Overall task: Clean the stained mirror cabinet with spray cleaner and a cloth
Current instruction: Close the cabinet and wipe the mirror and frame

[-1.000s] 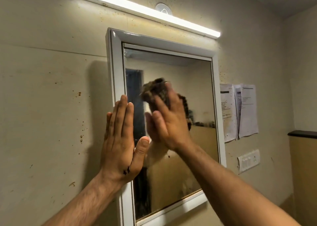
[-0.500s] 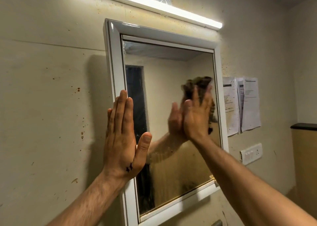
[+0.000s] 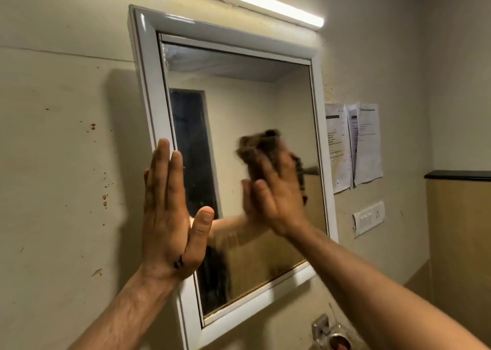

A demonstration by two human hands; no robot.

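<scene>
Right hand point(image 3: 279, 193): fingers flat, not curled, pressing the cloth point(image 3: 257, 145) to the glass, likely for even rubbing pressure
Cloth: dark, bunched, on the mirror's right half
Left hand point(image 3: 167, 211): flat, fingers together, braced on the mirror cabinet point(image 3: 148, 84) frame, seemingly steadying it

Wht cabinet frame point(image 3: 150, 84); dk brown cloth point(image 3: 259, 143); beige wall point(image 3: 66, 163), brown specks.

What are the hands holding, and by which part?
The right hand presses a dark cloth flat against the mirror, fingers over its lower part. The left hand holds nothing, resting flat on the cabinet frame.
</scene>
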